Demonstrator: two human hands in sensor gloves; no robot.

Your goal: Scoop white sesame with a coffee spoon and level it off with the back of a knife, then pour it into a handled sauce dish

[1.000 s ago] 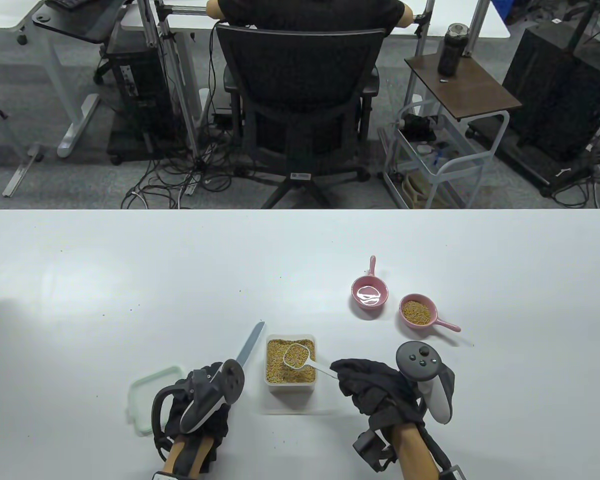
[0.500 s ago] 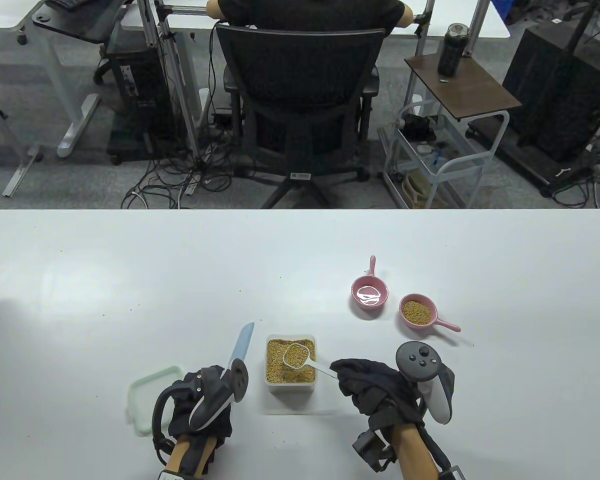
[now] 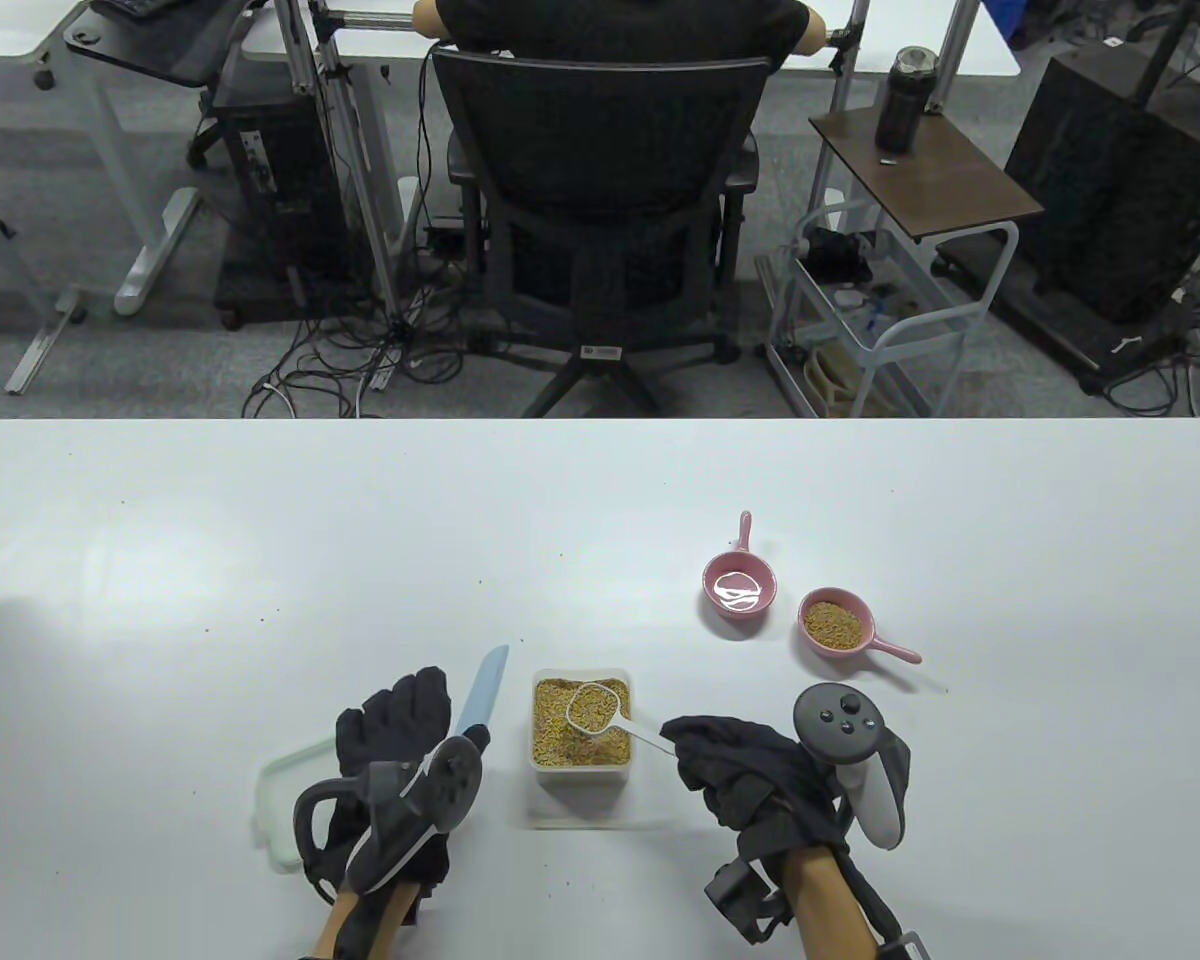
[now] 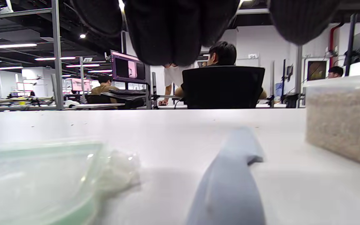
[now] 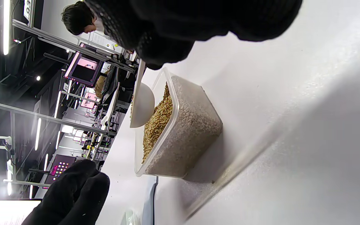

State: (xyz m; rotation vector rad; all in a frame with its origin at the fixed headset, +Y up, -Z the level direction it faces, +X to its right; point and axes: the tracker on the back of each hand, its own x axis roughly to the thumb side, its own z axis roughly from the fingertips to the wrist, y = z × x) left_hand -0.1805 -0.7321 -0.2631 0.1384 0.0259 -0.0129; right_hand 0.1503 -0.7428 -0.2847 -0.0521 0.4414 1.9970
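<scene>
The light-blue knife (image 3: 483,688) lies flat on the table just left of the clear sesame container (image 3: 580,725). My left hand (image 3: 400,718) hovers beside it with fingers straight and holds nothing; the tracker hides the knife's handle. In the left wrist view the blade (image 4: 230,175) lies below my fingers (image 4: 173,28). My right hand (image 3: 715,755) pinches the handle of the white coffee spoon (image 3: 595,708), whose bowl sits heaped with sesame over the container. The right wrist view shows the spoon (image 5: 141,106) at the container's (image 5: 183,134) rim. One pink handled dish (image 3: 739,585) is empty.
A second pink handled dish (image 3: 837,620) with sesame stands right of the empty one. The green-rimmed lid (image 3: 282,800) lies left of my left hand, and also appears as the lid (image 4: 36,175) in the left wrist view. Stray seeds dot the table around the container.
My left hand has set the knife down beside the container, let go and straightened its fingers. The right hand and the heaped spoon have stayed in place.
</scene>
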